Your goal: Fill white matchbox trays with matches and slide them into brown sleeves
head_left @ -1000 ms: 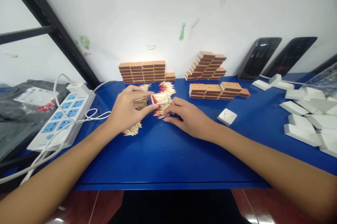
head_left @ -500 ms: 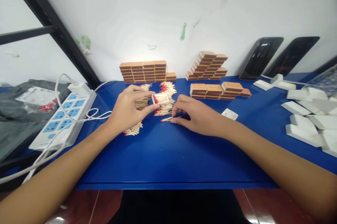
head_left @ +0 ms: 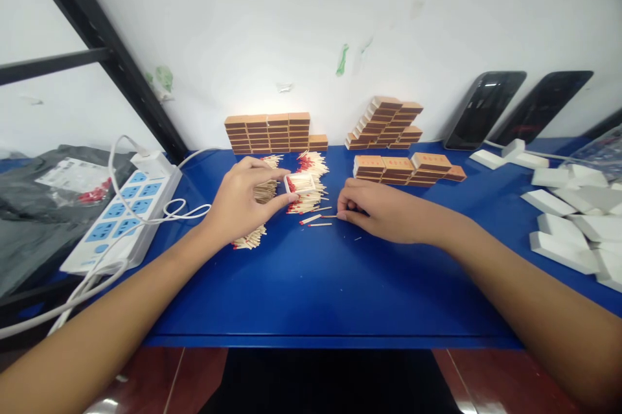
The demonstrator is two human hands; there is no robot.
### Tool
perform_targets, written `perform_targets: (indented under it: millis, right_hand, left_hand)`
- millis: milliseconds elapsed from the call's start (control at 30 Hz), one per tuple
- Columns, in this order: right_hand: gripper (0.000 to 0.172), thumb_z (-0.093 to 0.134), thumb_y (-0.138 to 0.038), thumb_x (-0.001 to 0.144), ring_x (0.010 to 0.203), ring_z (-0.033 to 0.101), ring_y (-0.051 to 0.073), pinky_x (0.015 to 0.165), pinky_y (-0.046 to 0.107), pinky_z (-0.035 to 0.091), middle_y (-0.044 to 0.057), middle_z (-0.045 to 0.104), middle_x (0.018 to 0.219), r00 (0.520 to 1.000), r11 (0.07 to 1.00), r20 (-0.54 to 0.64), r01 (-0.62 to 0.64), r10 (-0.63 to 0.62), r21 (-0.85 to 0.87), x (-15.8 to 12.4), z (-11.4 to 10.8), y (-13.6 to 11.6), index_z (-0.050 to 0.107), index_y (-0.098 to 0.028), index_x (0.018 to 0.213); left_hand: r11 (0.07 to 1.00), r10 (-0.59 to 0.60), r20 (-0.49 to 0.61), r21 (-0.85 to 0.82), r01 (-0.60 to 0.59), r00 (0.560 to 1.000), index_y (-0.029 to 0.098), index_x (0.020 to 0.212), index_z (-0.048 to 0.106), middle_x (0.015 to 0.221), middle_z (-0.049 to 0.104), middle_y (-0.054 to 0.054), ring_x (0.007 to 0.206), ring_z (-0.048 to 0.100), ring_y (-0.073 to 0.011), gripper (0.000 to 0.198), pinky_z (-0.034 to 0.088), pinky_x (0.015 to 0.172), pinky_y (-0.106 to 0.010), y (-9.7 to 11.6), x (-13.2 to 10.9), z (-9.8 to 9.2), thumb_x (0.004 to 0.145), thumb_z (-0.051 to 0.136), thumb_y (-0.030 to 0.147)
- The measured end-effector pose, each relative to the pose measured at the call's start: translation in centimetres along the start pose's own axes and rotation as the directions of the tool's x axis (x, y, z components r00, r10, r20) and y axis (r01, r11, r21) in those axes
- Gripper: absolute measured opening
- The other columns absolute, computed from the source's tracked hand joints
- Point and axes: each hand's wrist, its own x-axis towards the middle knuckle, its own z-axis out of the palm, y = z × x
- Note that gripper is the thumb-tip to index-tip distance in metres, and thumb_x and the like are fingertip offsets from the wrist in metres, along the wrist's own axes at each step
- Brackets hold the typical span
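My left hand (head_left: 247, 200) pinches a small white matchbox tray (head_left: 311, 191) between thumb and fingers; red-headed matches lie inside it. Beneath and behind the tray spreads a pile of loose matches (head_left: 315, 164). More matches (head_left: 253, 238) lie partly hidden under my left hand. My right hand (head_left: 364, 210) rests low over the table, thumb and fingertips pressed together at the end of a match (head_left: 329, 216). Beside that one, a few single matches (head_left: 321, 225) lie on the blue tabletop.
Stacked matchboxes (head_left: 267, 133) stand by the wall, with another stack (head_left: 386, 122) and a lower row (head_left: 401, 168) to the right. White empty trays (head_left: 564, 252) are heaped far right, near two dark phone-like slabs (head_left: 486, 109). At left are a power strip (head_left: 121, 213) and cables.
My right hand has drawn back to the right, away from the pile, and single matches show spread apart on the table. The white piece beside my right forearm is now hidden.
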Motion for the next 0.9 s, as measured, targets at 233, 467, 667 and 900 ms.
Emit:
perform_targets:
  millis: [233, 467, 667, 900]
  right_hand:
    - [0.014, 0.062, -0.034, 0.097, 0.082, 0.058, 0.019, 0.073, 0.033, 0.046, 0.007, 0.062, 0.099, 0.999, 0.999, -0.035, 0.005, -0.003, 0.049, 0.3, 0.3, -1.4, 0.067, -0.021, 0.097]
    - [0.014, 0.056, -0.027, 0.103, 0.082, 0.057, 0.018, 0.072, 0.032, 0.043, 0.005, 0.061, 0.099, 0.999, 0.997, -0.047, 0.026, -0.023, 0.066, 0.7, 1.9, -2.7, 0.063, -0.019, 0.093]
    - [0.007, 0.058, -0.024, 0.104, 0.085, 0.058, 0.018, 0.073, 0.031, 0.043, 0.005, 0.062, 0.102, 0.995, 0.997, -0.097, 0.031, -0.024, 0.069, 1.0, 2.4, -3.0, 0.063, -0.020, 0.102]
    - [0.013, 0.053, -0.022, 0.106, 0.088, 0.059, 0.019, 0.077, 0.032, 0.044, 0.007, 0.062, 0.104, 0.998, 0.996, -0.063, 0.032, -0.026, 0.085, 1.1, 2.5, -2.9, 0.061, -0.019, 0.097]
  left_hand:
    - [1.000, 0.007, -0.003, 0.012, -0.007, 1.000, 0.024, 0.115, 0.081, 0.108, 0.076, -0.006, 0.104, 0.070, -0.0216, 0.039, 0.059, 0.094, -0.036, -0.1, 0.0, 0.1, 0.083, 0.086, 0.044]
    - [1.000, 0.018, 0.008, 0.013, -0.018, 1.000, 0.023, 0.115, 0.080, 0.108, 0.077, -0.006, 0.106, 0.070, -0.0215, 0.038, 0.058, 0.095, -0.035, -0.3, -0.1, 0.2, 0.083, 0.086, 0.042]
    - [0.999, 0.024, 0.007, 0.029, -0.024, 1.000, 0.025, 0.116, 0.080, 0.108, 0.077, -0.005, 0.105, 0.069, -0.0216, 0.037, 0.058, 0.094, -0.036, -0.4, -0.1, 0.2, 0.084, 0.085, 0.042]
    - [0.999, 0.028, 0.018, 0.031, -0.029, 0.999, 0.025, 0.116, 0.080, 0.107, 0.077, -0.005, 0.106, 0.069, -0.0215, 0.037, 0.058, 0.094, -0.036, -0.5, -0.1, 0.2, 0.084, 0.085, 0.042]
